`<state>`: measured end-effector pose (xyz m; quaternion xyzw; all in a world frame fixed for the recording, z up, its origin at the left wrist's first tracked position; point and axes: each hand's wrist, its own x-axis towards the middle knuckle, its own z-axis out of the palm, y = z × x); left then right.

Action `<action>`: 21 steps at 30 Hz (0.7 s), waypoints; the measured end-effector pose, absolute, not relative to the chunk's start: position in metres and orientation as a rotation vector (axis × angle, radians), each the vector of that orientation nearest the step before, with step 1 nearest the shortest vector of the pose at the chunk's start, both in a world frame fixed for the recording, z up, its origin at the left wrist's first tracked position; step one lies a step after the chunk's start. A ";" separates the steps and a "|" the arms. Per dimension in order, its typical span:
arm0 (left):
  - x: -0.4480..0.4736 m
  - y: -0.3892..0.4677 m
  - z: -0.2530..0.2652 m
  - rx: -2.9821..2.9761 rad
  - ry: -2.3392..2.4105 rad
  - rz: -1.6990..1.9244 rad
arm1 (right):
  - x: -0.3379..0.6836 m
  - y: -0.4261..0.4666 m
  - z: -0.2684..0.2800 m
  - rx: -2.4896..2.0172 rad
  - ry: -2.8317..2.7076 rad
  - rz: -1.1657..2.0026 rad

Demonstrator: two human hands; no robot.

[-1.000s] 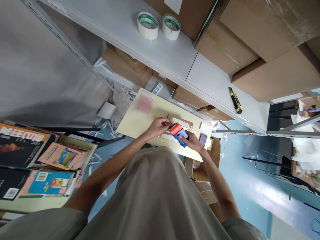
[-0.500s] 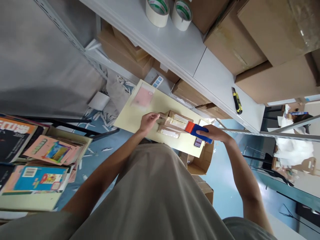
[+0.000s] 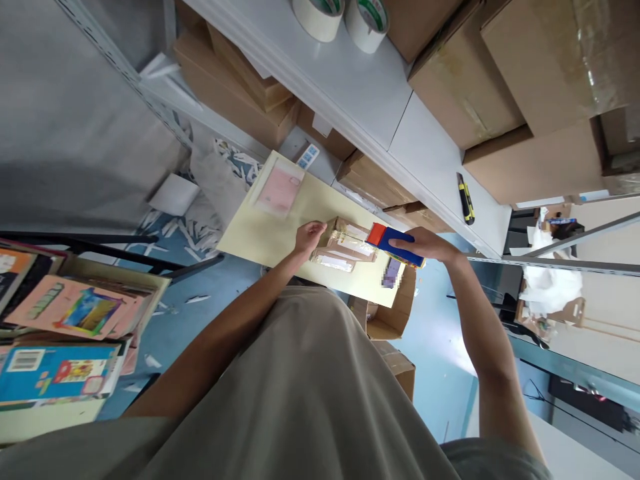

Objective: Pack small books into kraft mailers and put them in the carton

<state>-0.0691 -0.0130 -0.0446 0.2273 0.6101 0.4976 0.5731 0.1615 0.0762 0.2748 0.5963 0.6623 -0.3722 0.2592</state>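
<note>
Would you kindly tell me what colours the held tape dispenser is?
The tape dispenser is mainly blue with a red end, best seen in the head view.

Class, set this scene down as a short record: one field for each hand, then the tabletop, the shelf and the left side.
Left hand: fingertips together, at the left end of the taped cardboard
Right hand: holding a red-and-blue tape dispenser
Tabletop: pale yellow; bears the cardboard and a pink sheet
Shelf: tape rolls, yellow-and-black cutter
Left side: books
</note>
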 end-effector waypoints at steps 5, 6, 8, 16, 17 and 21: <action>-0.057 -0.006 -0.058 0.646 1.478 1.130 | 0.156 0.079 0.263 1.663 1.748 -1.001; -0.055 -0.006 -0.058 0.669 1.495 1.120 | 0.156 0.078 0.262 1.682 1.745 -0.996; -0.055 -0.009 -0.059 0.730 1.510 1.123 | 0.156 0.076 0.261 1.703 1.733 -0.997; -0.066 -0.024 -0.051 0.737 1.641 1.057 | 0.163 0.064 0.260 1.705 1.700 -0.953; -0.066 -0.022 -0.047 0.772 1.615 1.084 | 0.165 0.063 0.259 1.697 1.699 -0.959; -0.059 -0.011 -0.030 0.884 1.530 1.100 | 0.174 0.060 0.254 1.697 1.665 -1.015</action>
